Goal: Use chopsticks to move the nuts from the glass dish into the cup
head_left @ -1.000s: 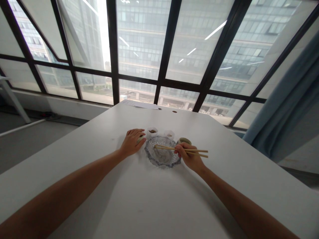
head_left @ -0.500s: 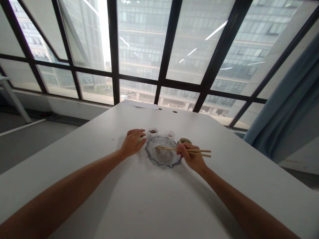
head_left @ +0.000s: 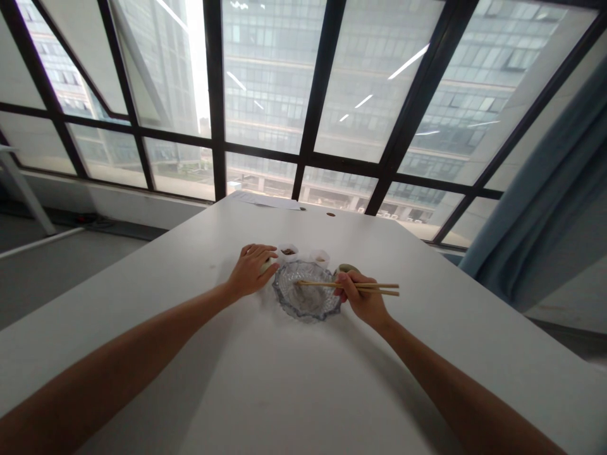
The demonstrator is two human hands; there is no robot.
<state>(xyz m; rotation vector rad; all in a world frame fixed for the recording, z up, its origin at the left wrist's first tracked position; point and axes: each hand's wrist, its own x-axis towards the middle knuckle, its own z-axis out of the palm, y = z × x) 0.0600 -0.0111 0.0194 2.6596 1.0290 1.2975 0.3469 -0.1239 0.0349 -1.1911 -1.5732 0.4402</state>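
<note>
My right hand is closed around a pair of wooden chopsticks. Their tips reach into a clear glass bowl with a scalloped rim, and what lies at the tips is too small to make out. To the bowl's left, my left hand curls its fingers over a small pale green, cup-like thing, mostly hidden by the hand. Behind the bowl stand two small white containers, one holding dark bits and the other something pale. A greenish round thing sits just behind my right hand.
Everything stands on a white table. White paper and a small brown disc lie at its far edge, close to the windows. A blue curtain hangs on the right.
The view has shifted very slightly. Both hands, the chopsticks and the bowl keep nearly the same positions relative to one another.
</note>
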